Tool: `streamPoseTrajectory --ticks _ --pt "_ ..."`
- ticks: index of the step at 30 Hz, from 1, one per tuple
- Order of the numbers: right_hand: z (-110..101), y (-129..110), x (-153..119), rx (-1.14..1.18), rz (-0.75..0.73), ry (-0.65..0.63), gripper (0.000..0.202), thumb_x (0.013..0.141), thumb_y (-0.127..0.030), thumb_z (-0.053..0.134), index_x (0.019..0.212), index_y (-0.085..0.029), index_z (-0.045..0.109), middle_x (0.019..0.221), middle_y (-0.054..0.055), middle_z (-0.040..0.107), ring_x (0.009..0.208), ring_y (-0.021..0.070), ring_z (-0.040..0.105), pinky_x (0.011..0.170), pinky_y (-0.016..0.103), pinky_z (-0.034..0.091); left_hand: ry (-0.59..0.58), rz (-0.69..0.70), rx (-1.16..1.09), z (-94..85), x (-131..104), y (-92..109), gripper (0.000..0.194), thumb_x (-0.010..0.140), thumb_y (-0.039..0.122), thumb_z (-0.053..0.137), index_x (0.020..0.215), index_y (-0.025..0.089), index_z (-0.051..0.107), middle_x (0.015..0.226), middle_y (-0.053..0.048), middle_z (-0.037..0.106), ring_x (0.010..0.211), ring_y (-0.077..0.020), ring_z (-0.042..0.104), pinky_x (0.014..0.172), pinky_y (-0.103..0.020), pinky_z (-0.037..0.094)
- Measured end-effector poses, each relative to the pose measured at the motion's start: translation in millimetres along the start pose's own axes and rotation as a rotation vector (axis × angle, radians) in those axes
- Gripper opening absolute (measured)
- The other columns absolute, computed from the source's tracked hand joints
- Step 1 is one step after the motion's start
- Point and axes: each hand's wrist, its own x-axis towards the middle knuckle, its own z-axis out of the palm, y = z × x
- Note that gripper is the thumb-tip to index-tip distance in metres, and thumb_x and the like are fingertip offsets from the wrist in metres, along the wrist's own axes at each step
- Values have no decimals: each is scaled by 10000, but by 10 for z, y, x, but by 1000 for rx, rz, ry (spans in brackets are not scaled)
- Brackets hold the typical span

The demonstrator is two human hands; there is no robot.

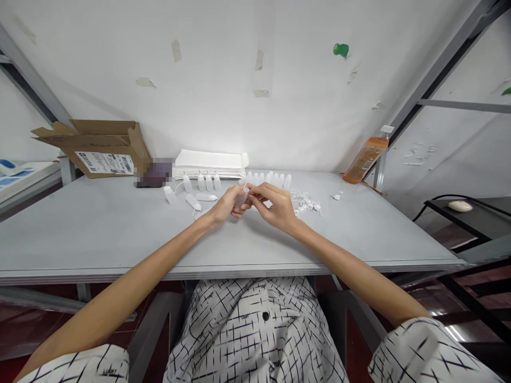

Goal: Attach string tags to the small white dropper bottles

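Above the middle of the table, my left hand (229, 205) is closed around a small white squeeze bottle (240, 200). My right hand (275, 205) meets it from the right, thumb and fingertips pinched together at the bottle's top; what they pinch is too small to make out. Several small white bottles with tips (202, 182) stand to the left behind my hands, and a few lie on their sides nearer me. More white bottles (275, 178) stand in a row just behind my right hand. A pile of small white caps (307, 204) lies to its right.
A stack of white trays or cartons (211, 164) lies against the wall. An opened cardboard box (106, 151) and a dark, partly blurred object (155, 174) stand at the back left. An orange-filled bottle (366, 158) leans at the back right. The grey table (120, 239) ends near my lap.
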Motion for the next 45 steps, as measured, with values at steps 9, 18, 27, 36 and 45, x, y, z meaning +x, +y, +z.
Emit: streamPoseTrajectory --ticks 9,18,27,36,45 --pt "20 16 -22 -58 -33 -27 165 968 -183 525 902 -188 676 848 62 712 682 132 681 641 256 575 19 -33 -95 31 -23 45 139 741 297 483 808 178 506 571 18 421 438 -83 306 435 -170 219" --pt "29 41 -22 -101 -44 -55 177 975 -194 510 920 -196 679 848 63 706 671 134 668 635 260 551 33 4 -106 -2 -11 27 188 679 262 505 847 180 525 617 7 444 492 -110 375 436 -178 216" --pt "54 49 -34 -117 -100 -24 177 976 -183 503 959 -205 678 910 80 738 799 171 722 675 284 580 95 64 -85 -2 2 29 269 661 268 498 894 160 576 659 -1 500 533 -107 391 453 -192 241" --pt "64 25 -56 -183 -238 -12 209 955 -103 503 1070 -193 653 1027 104 747 1114 223 702 722 287 598 154 101 -40 -3 13 15 225 675 280 502 832 148 594 662 -6 497 531 -96 371 458 -193 248" --pt "48 27 -44 -270 -224 -39 198 972 -131 487 1035 -184 667 1026 104 747 901 178 729 681 257 569 142 139 56 53 -21 38 132 647 242 483 722 152 545 636 15 378 548 -88 313 478 -198 203"
